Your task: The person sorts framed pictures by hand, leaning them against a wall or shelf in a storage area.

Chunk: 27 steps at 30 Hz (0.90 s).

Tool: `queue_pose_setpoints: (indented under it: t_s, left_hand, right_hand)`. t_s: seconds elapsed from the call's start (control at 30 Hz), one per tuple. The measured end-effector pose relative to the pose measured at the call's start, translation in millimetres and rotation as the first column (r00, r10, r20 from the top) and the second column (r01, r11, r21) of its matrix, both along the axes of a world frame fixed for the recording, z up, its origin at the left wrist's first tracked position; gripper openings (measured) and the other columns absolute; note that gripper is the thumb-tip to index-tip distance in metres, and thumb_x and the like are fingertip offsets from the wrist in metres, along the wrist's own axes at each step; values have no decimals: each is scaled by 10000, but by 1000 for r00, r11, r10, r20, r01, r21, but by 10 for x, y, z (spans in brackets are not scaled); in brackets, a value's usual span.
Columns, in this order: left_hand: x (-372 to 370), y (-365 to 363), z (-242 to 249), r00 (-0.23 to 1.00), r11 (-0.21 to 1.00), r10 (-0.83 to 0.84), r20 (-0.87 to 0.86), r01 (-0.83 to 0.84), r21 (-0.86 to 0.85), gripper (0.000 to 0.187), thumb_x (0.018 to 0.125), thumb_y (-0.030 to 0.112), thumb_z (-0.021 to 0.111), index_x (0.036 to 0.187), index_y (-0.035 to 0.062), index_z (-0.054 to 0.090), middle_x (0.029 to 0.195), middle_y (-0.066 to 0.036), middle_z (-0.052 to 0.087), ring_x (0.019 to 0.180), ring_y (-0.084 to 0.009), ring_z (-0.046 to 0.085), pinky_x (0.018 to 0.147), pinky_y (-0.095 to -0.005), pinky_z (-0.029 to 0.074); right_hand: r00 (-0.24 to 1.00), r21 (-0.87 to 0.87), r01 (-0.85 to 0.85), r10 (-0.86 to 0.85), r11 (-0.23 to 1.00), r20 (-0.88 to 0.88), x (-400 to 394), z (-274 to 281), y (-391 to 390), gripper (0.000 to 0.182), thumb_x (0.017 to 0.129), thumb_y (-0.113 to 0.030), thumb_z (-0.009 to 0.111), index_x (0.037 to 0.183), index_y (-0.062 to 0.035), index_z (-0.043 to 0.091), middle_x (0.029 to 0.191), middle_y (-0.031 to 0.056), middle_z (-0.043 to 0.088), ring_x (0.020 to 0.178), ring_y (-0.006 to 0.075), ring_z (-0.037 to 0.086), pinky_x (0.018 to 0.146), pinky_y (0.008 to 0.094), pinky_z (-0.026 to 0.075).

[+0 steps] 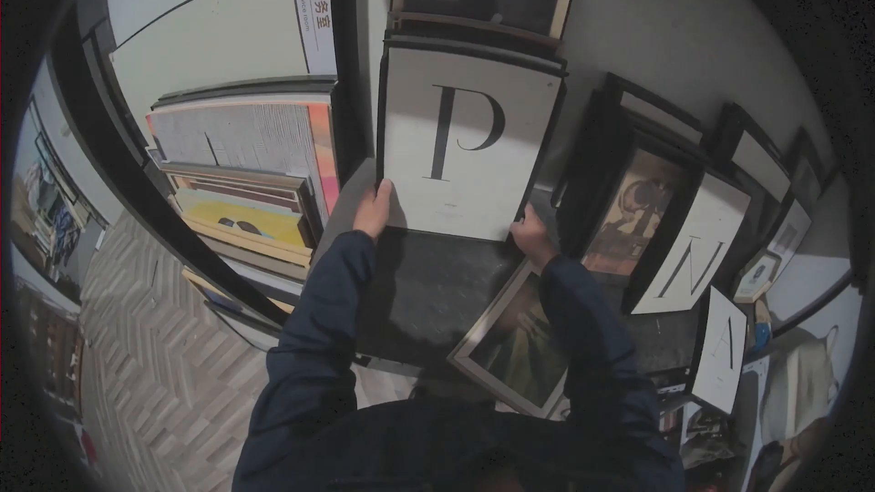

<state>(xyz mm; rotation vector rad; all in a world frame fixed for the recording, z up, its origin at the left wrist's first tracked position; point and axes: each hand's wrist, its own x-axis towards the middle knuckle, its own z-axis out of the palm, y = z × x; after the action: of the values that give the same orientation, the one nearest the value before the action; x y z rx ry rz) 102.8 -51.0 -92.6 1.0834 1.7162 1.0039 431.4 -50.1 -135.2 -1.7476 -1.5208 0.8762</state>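
Wall behind, hands (372, 210) gripping P print (460, 141)

We counted three framed prints bearing a single large letter: a P print (465, 141), an N print (693, 257) and an A print (725, 351). We saw one wall sign (315, 18) with printed characters, and two hands (372, 210) gripping the P print.

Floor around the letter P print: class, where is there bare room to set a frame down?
Bare: the wood floor left of the stacked frames. Crowded: right of the P print, where leaning frames overlap.
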Motion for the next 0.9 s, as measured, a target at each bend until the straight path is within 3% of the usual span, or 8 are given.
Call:
queue_pose_setpoints:
  t_s: [0.2,0.37,0.5,0.6,0.7,0.8,0.9]
  left_hand:
    - [27,-97,119,997,1000,6,81,-5,-6,825,1002,643,368,1550,27,342,1616,-172,347,1495,-349,326,1229,-435,233]
    - [79,-151,185,997,999,44,70,-43,-5,802,995,612,424,1541,27,361,1607,-165,363,1487,-342,342,1231,-422,243]
    - [76,-175,151,998,999,44,43,-43,-26,817,987,633,429,1558,55,344,1605,-158,372,1482,-353,352,1228,-438,255]
    - [63,-90,51,999,1000,25,45,-25,-3,844,979,625,469,1562,31,327,1609,-165,361,1488,-340,342,1233,-421,243]
    - [30,-68,7,1000,999,-3,24,4,-34,910,972,655,462,1581,10,258,1642,-177,284,1515,-343,288,1239,-423,225]
    - [-1,-33,-49,1000,1000,-15,18,15,-24,950,957,692,444,1587,11,241,1644,-175,282,1507,-346,301,1233,-433,236]
    - [43,-101,66,1000,997,-3,18,4,-77,940,959,690,442,1596,35,219,1655,-178,251,1515,-361,279,1235,-463,237]
  right_hand:
    - [999,83,-21,23,996,-28,-10,25,-1,532,858,-172,448,1374,-59,507,1166,162,642,1014,289,595,867,370,459]
    - [998,48,-57,57,997,1,-40,169,-49,494,891,-133,430,1365,-17,503,1344,198,600,1219,353,570,1039,412,444]
    - [999,65,-40,39,997,16,-53,133,-43,466,887,-139,418,1324,-20,524,1304,202,612,1189,356,576,1025,416,444]
    - [999,30,-37,36,999,25,-8,41,15,548,877,-138,387,1409,-30,457,1421,209,544,1296,370,510,1103,426,388]
    - [999,4,-2,1,1000,53,2,-74,89,463,853,-115,415,1301,-49,506,1306,210,602,1183,377,577,1055,409,410]
    - [997,-40,-15,18,999,73,15,-150,120,432,867,-144,428,1279,-27,483,1282,259,590,1156,440,565,1001,482,418]
    - [999,-38,-51,51,998,-8,-6,-48,55,433,881,-147,444,1285,2,482,1290,270,593,1143,443,576,971,489,432]
